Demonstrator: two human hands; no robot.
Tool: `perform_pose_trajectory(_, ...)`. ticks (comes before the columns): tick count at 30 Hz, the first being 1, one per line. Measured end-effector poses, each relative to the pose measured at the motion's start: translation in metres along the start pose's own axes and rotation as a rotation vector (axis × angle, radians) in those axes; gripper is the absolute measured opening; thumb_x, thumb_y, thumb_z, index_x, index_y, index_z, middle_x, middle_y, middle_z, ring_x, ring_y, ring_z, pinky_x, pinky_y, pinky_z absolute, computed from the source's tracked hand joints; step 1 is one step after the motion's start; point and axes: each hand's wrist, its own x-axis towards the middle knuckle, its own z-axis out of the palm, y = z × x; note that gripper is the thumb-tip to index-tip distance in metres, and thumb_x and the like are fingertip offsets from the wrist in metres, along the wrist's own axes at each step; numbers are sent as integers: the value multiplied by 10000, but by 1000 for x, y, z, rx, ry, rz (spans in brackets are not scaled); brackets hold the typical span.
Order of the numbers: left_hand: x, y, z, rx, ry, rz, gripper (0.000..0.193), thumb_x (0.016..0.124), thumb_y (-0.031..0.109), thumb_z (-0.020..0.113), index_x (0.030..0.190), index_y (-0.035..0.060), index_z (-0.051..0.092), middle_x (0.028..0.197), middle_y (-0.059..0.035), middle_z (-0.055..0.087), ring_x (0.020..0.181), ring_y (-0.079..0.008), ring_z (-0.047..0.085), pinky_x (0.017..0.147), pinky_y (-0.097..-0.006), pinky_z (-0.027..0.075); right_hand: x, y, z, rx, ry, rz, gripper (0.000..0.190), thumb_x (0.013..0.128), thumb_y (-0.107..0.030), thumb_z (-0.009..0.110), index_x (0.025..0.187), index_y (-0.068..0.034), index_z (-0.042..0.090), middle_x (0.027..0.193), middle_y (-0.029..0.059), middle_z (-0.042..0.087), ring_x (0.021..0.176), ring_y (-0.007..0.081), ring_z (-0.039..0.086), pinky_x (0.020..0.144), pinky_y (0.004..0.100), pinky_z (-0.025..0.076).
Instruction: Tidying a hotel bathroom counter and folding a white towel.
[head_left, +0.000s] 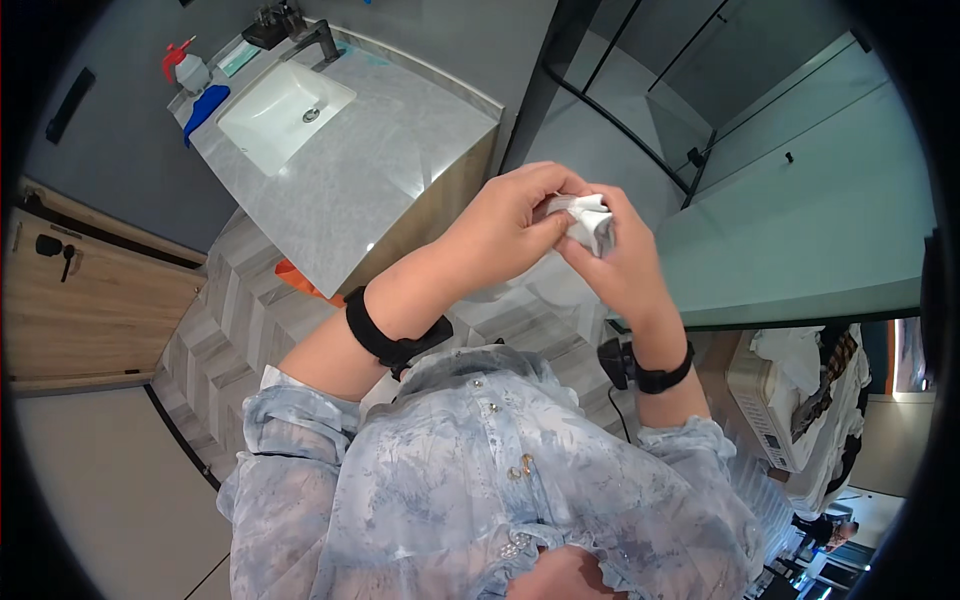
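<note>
My left hand and my right hand meet in front of me at the upper middle of the view. Between them they grip a small folded white bundle, soft and creased, either cloth or thin plastic; I cannot tell which. The left thumb presses on its near side, while the right fingers curl round its far end. Part of the bundle is hidden by the fingers. Each forearm wears a black strap with a small device.
Left of my hands stands a grey vanity countertop with a white sink, a black faucet, a spray bottle and a blue cloth. A glass partition rises on the right. An orange item lies beneath the counter. A person is far off.
</note>
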Motion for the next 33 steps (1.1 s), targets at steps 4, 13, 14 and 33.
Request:
perform_pose_trajectory(4, -21, -9, -10, 109, 97, 81, 229, 802, -23, 574, 1023, 32, 592, 978, -37, 533, 859, -106, 516, 760, -225, 433, 9, -9, 21, -1, -43, -3, 295, 770, -131, 716, 995, -53, 542, 836, 49, 594, 734, 135, 547, 655, 277, 452)
perform_pose_trajectory(13, -99, -56, -34, 49, 300, 112, 223, 805, 89, 634, 1022, 48, 601, 1069, -71, 530, 1005, -164, 511, 872, -297, 420, 3, -24, 51, 32, -275, -186, 216, 792, -84, 711, 919, -38, 542, 780, 32, 552, 702, 102, 499, 614, 252, 412)
perform_pose_trajectory(14, -111, -66, -35, 6, 336, 82, 226, 804, 108, 646, 1018, 48, 603, 1083, -75, 530, 1017, -174, 511, 886, -307, 413, 0, -27, 50, 78, -234, -213, 210, 792, -65, 706, 917, -37, 540, 789, 30, 550, 714, 102, 497, 622, 247, 406)
perform_pose_trajectory(33, -254, -299, -27, 364, 756, -784, 181, 802, 145, 629, 941, 42, 575, 885, -132, 611, 826, -261, 628, 685, -382, 515, -22, -65, -66, 842, 220, -628, 335, 856, -340, 656, 875, -79, 447, 814, 19, 464, 729, 138, 494, 629, 241, 444)
